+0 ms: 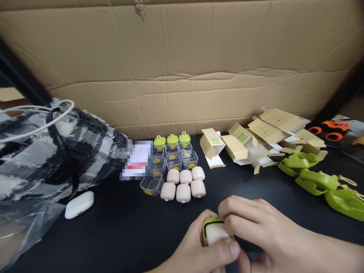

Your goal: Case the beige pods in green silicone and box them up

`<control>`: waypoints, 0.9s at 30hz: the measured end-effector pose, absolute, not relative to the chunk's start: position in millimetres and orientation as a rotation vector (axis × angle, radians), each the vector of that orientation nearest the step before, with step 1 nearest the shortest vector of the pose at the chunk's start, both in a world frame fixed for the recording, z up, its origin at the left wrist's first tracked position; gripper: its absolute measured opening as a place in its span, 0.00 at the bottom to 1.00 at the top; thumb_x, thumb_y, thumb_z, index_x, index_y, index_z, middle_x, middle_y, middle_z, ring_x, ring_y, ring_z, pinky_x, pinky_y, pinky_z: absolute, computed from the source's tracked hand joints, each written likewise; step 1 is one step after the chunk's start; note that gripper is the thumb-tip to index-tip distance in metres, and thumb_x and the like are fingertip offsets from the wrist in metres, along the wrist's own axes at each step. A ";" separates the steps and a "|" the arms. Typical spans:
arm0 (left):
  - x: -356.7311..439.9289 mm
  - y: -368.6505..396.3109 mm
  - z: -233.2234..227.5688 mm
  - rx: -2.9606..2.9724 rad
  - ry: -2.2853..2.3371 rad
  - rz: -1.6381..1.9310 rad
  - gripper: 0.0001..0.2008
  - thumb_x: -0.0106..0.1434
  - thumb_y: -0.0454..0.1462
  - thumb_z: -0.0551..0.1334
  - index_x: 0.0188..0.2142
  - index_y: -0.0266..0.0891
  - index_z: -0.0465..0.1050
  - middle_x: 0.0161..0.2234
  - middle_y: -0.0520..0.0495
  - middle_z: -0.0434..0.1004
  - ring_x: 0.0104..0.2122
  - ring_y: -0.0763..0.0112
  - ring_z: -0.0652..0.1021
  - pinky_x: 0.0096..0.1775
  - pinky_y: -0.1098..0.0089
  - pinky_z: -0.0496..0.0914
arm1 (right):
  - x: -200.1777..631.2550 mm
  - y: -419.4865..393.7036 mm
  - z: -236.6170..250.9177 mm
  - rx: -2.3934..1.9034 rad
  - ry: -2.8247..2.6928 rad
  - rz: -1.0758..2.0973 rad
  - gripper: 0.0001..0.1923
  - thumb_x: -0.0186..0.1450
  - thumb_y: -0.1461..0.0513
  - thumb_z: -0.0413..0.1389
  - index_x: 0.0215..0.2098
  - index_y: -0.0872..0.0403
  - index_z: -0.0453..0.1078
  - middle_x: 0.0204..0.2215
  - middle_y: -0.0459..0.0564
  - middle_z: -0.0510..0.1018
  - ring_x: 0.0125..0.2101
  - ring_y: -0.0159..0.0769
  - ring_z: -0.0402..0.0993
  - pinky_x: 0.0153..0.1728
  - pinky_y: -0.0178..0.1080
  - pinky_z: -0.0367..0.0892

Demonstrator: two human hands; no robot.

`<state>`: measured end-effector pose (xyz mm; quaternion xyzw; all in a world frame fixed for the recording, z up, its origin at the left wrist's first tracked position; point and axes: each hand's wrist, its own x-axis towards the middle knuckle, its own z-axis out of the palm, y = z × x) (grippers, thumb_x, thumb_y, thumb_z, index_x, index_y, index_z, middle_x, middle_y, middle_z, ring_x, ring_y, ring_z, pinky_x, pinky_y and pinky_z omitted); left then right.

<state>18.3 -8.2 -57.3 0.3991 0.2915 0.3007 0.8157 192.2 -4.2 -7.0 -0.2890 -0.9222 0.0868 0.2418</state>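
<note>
At the front of the table, my left hand (204,248) is closed round a small green-rimmed case (213,220) that has a whitish piece (216,232) inside. The left thumb lies across that piece. My right hand (256,223) has its fingers curled against the case's right side and top edge; its fingertips are partly hidden. Just beyond the hands are several pale pink rounded pieces (183,192) in two rows. Clear plastic cups (151,185) with yellow face stickers stand behind and left of them, three of them with green looped lids (172,139).
Opened cardboard boxes (237,146) are heaped at the back right, with green plastic covers (315,180) in front. A white earbud case (79,204) lies left, near a plaid fringed cloth (93,148) and a clear bag (25,227). A cardboard wall (182,57) closes off the back.
</note>
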 end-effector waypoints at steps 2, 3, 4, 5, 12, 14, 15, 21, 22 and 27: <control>15.7 -7.6 -54.8 0.858 0.607 0.645 0.27 0.45 0.51 0.73 0.32 0.39 0.62 0.19 0.60 0.62 0.15 0.85 0.61 0.18 0.78 0.51 | 195.0 -2.9 -4.6 -0.813 -2.502 0.360 0.10 0.52 0.69 0.53 0.31 0.51 0.61 0.30 0.43 0.72 0.28 0.31 0.69 0.25 0.33 0.63; 14.4 -7.5 -53.2 0.858 0.599 0.632 0.27 0.45 0.50 0.73 0.33 0.38 0.63 0.19 0.60 0.62 0.15 0.86 0.60 0.19 0.78 0.51 | 196.5 -1.8 -2.5 -0.826 -2.486 0.442 0.13 0.52 0.70 0.55 0.33 0.50 0.61 0.31 0.42 0.72 0.29 0.30 0.70 0.28 0.33 0.64; 13.0 -7.4 -51.5 0.844 0.595 0.612 0.27 0.45 0.50 0.73 0.35 0.38 0.64 0.19 0.60 0.62 0.16 0.85 0.60 0.20 0.78 0.52 | 198.0 -0.3 -0.2 -0.841 -2.470 0.539 0.16 0.51 0.70 0.56 0.35 0.49 0.62 0.32 0.42 0.73 0.30 0.30 0.71 0.30 0.33 0.66; 11.8 -7.5 -49.9 0.816 0.592 0.585 0.27 0.46 0.50 0.72 0.37 0.37 0.65 0.20 0.59 0.64 0.16 0.85 0.61 0.21 0.77 0.53 | 199.4 1.5 2.0 -0.857 -2.454 0.643 0.19 0.49 0.70 0.58 0.38 0.49 0.62 0.34 0.41 0.73 0.32 0.31 0.72 0.33 0.33 0.67; 7.8 -10.4 -49.5 0.548 0.527 0.603 0.25 0.49 0.52 0.70 0.37 0.37 0.68 0.31 0.50 0.74 0.30 0.74 0.75 0.39 0.71 0.63 | 201.6 5.9 -2.8 -1.055 -2.264 1.207 0.23 0.55 0.62 0.64 0.46 0.48 0.62 0.54 0.49 0.70 0.53 0.40 0.69 0.52 0.39 0.66; 7.5 -10.4 -53.3 0.563 0.498 0.606 0.27 0.48 0.51 0.71 0.40 0.38 0.68 0.32 0.50 0.74 0.31 0.75 0.75 0.39 0.72 0.62 | 200.3 3.4 -7.9 -1.007 -2.159 1.320 0.22 0.56 0.60 0.64 0.45 0.48 0.61 0.54 0.50 0.70 0.53 0.40 0.69 0.53 0.41 0.65; 8.0 -10.1 -55.9 0.591 0.470 0.599 0.28 0.48 0.52 0.71 0.41 0.38 0.68 0.32 0.50 0.74 0.31 0.74 0.74 0.39 0.72 0.62 | 199.6 2.7 -9.7 -0.963 -2.107 1.333 0.22 0.55 0.62 0.64 0.44 0.48 0.61 0.52 0.49 0.72 0.52 0.39 0.70 0.52 0.41 0.66; 25.0 -7.7 -77.6 0.742 0.440 0.540 0.32 0.40 0.51 0.75 0.37 0.41 0.62 0.23 0.54 0.73 0.25 0.74 0.71 0.40 0.66 0.62 | 194.0 29.5 1.8 -0.781 -1.937 1.077 0.22 0.56 0.68 0.58 0.47 0.48 0.58 0.41 0.47 0.74 0.39 0.33 0.74 0.38 0.36 0.72; 27.8 -7.4 -80.0 0.766 0.478 0.534 0.33 0.36 0.53 0.75 0.34 0.41 0.61 0.21 0.57 0.71 0.22 0.76 0.68 0.39 0.65 0.62 | 191.3 40.3 6.5 -0.764 -1.967 1.010 0.22 0.58 0.67 0.58 0.48 0.48 0.58 0.41 0.47 0.74 0.38 0.33 0.75 0.38 0.36 0.72; 22.1 -6.0 -77.3 0.832 0.528 0.496 0.31 0.38 0.53 0.74 0.34 0.40 0.63 0.23 0.54 0.74 0.23 0.76 0.68 0.38 0.67 0.60 | 152.1 108.8 26.1 -0.709 -2.077 0.739 0.25 0.61 0.59 0.59 0.53 0.52 0.57 0.48 0.53 0.70 0.42 0.36 0.73 0.43 0.42 0.71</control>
